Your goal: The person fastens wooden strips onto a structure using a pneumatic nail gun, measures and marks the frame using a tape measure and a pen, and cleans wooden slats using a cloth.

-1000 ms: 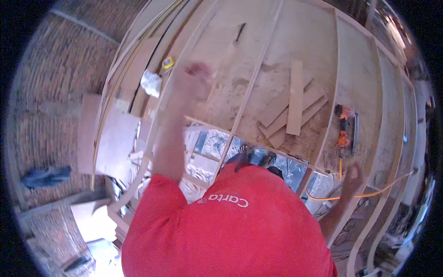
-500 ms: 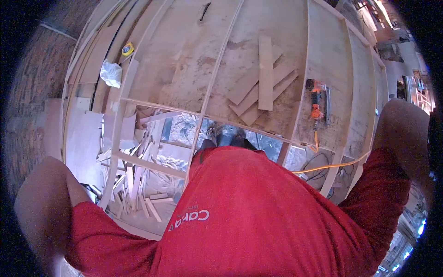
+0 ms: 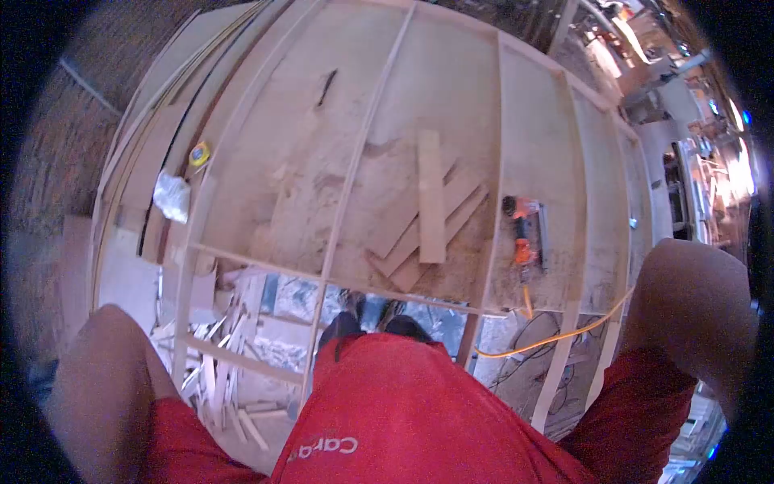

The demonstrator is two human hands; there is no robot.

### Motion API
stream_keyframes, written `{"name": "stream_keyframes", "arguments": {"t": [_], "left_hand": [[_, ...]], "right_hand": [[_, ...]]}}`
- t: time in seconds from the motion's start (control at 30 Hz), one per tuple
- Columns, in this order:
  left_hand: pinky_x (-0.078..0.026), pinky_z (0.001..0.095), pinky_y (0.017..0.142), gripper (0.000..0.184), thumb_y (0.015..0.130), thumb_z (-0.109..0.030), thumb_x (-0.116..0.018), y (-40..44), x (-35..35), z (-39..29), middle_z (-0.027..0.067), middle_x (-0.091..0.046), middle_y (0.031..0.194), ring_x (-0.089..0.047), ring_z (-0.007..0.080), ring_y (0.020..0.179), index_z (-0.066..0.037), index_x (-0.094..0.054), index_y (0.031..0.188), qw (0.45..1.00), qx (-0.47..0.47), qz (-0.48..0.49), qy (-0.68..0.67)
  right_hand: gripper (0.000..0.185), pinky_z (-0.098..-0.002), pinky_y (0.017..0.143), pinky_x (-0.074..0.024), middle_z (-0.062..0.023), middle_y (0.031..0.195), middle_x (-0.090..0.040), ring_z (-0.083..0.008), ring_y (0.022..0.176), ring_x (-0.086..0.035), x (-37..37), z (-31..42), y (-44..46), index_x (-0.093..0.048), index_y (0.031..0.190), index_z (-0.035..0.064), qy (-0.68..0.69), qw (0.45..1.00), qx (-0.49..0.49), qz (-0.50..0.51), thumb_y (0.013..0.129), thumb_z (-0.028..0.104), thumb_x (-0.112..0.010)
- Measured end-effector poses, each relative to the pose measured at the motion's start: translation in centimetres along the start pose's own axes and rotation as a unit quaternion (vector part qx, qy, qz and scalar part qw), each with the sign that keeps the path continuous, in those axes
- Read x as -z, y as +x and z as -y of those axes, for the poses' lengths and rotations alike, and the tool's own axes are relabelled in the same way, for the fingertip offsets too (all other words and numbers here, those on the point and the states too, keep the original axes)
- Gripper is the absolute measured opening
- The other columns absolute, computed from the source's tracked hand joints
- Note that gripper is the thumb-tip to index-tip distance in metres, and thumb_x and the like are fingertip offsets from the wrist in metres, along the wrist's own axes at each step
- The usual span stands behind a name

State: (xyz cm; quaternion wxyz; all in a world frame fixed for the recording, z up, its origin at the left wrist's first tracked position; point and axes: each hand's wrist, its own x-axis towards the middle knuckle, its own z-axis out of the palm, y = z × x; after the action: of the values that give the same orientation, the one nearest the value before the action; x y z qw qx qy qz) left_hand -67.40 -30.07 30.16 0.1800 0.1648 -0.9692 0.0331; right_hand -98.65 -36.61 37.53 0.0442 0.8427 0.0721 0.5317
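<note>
Head view: both hands, visible a second ago, now out of frame; finger state cannot be told, no handling shown. Bent arms [image 3: 105, 379], lower left and right. Wooden strips [image 3: 432, 202], centre; orange power tool [image 3: 522, 252], right of centre; both on framed panel [image 3: 451, 89].

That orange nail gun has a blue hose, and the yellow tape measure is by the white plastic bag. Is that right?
No: the nail gun has a yellowish-orange hose, not blue, as the head view shows. The tape measure is by the white plastic bag.
</note>
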Motion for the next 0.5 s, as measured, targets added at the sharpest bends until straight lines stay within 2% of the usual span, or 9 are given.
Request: {"name": "stream_keyframes", "arguments": {"t": [0.17, 0.23, 0.3, 0.37, 0.43, 0.47, 0.5], "left_hand": [[-0.051, 0.0349, 0.087, 0.026, 0.092, -0.018, -0.064, -2.9, 3.9, 0.4, 0.0132, -0.075, 0.102, -0.069, 0.0218, 0.094, -0.002, -0.073, 0.110, 0.988, 0.101, -0.095, 0.065], [-0.051, 0.0351, 0.088, 0.026, 0.092, -0.018, -0.064, -5.8, 4.4, 2.4, 0.0137, -0.075, 0.103, -0.069, 0.0222, 0.095, -0.002, -0.073, 0.111, 0.951, 0.209, -0.191, 0.124], [-0.051, 0.0354, 0.088, 0.027, 0.092, -0.019, -0.064, -9.6, 2.8, 6.1, 0.0142, -0.075, 0.103, -0.070, 0.0226, 0.095, -0.001, -0.073, 0.111, 0.867, 0.370, -0.294, 0.155], [-0.051, 0.0356, 0.089, 0.028, 0.092, -0.019, -0.063, -14.6, -0.3, 11.3, 0.0148, -0.075, 0.104, -0.070, 0.0230, 0.096, -0.001, -0.073, 0.112, 0.760, 0.519, -0.367, 0.134], [-0.051, 0.0359, 0.089, 0.029, 0.092, -0.019, -0.063, -21.0, -6.2, 17.9, 0.0153, -0.075, 0.105, -0.070, 0.0234, 0.097, -0.001, -0.072, 0.113, 0.678, 0.639, -0.355, 0.075], [-0.051, 0.0360, 0.090, 0.030, 0.092, -0.019, -0.063, -24.6, -10.1, 21.3, 0.0155, -0.075, 0.105, -0.070, 0.0236, 0.097, -0.001, -0.072, 0.114, 0.646, 0.688, -0.327, 0.045], [-0.051, 0.0361, 0.090, 0.030, 0.092, -0.019, -0.063, -28.0, -14.3, 24.3, 0.0158, -0.075, 0.106, -0.070, 0.0238, 0.097, 0.000, -0.072, 0.114, 0.618, 0.731, -0.288, 0.015]], "right_hand": [[0.047, -0.0439, 0.105, -0.0447, -0.0170, 0.125, -0.066, -0.0286, 0.119, -0.060, -1.4, -3.0, 0.5, -0.067, 0.123, 0.0031, 0.080, 0.995, -0.012, -0.053, 0.095, 0.041, -0.064], [0.047, -0.0446, 0.105, -0.0444, -0.0174, 0.125, -0.066, -0.0290, 0.120, -0.060, -2.0, -4.8, -0.1, -0.067, 0.122, 0.0031, 0.112, 0.990, -0.037, -0.074, 0.095, 0.042, -0.064], [0.048, -0.0453, 0.105, -0.0441, -0.0178, 0.126, -0.065, -0.0295, 0.120, -0.060, -2.1, -7.0, -2.2, -0.067, 0.122, 0.0031, 0.139, 0.980, -0.088, -0.108, 0.095, 0.043, -0.064], [0.049, -0.0461, 0.106, -0.0439, -0.0181, 0.126, -0.065, -0.0299, 0.120, -0.059, -2.9, -9.4, -6.8, -0.066, 0.122, 0.0032, 0.134, 0.953, -0.229, -0.150, 0.095, 0.044, -0.064], [0.050, -0.0468, 0.106, -0.0436, -0.0185, 0.126, -0.065, -0.0303, 0.120, -0.059, -3.9, -10.8, -13.9, -0.066, 0.122, 0.0032, 0.085, 0.891, -0.415, -0.164, 0.095, 0.045, -0.064], [0.043, -0.0400, 0.109, -0.0431, -0.0117, 0.127, -0.068, -0.0278, 0.121, -0.061, -4.0, -11.1, -18.4, -0.069, 0.123, 0.0032, -0.059, 0.861, -0.498, -0.083, 0.099, 0.038, -0.061], [0.042, -0.0405, 0.111, -0.0412, -0.0122, 0.130, -0.066, -0.0273, 0.125, -0.058, -4.7, -10.4, -20.7, -0.068, 0.123, 0.0026, -0.153, 0.811, -0.564, 0.005, 0.097, 0.035, -0.064]]}}
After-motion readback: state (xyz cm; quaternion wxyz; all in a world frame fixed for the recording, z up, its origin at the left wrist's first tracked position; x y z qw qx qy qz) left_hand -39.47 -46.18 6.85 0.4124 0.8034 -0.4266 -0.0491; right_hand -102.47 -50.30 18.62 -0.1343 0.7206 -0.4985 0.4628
